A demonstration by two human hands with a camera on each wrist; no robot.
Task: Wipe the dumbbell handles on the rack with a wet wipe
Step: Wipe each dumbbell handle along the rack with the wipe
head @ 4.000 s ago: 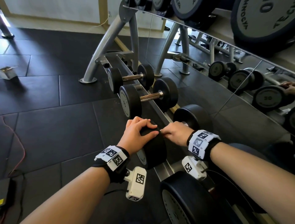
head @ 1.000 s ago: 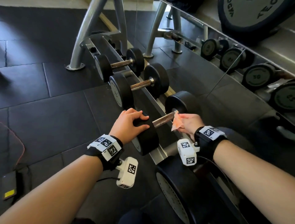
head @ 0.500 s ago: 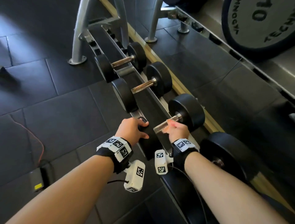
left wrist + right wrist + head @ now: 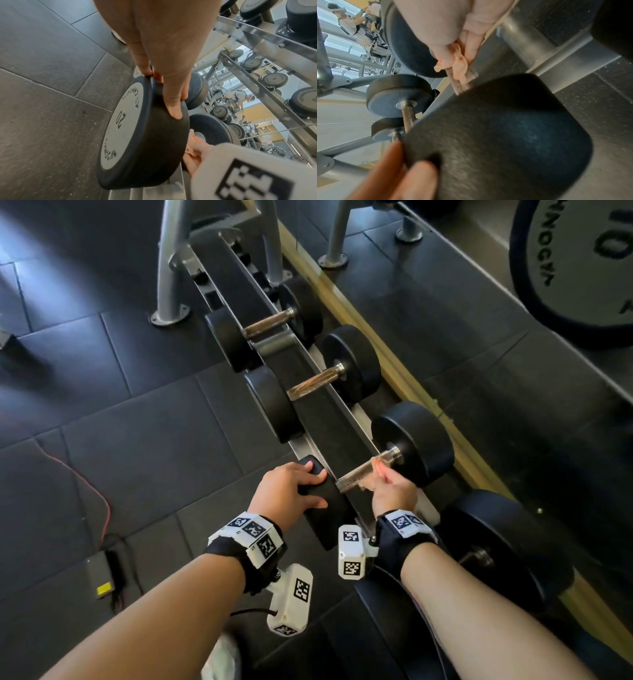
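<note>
Left hand (image 4: 287, 490) grips the near head of the 20 dumbbell (image 4: 144, 135), fingers curled over its rim. Right hand (image 4: 392, 494) clamps the pink wet wipe (image 4: 458, 65) round that dumbbell's handle (image 4: 356, 475), on the rack (image 4: 329, 419). Wipe mostly hidden in the fist. Two smaller dumbbells (image 4: 310, 390) sit further along.

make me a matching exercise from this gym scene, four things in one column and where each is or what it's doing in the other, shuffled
Things:
1. left hand
2. right hand
3. wet wipe
4. red cable

States:
A. lies on the floor tiles
B. bunched against the handle
C. grips the near weight head marked 20
D. holds the wipe on the dumbbell handle

Pairs: 1-C, 2-D, 3-B, 4-A
</note>
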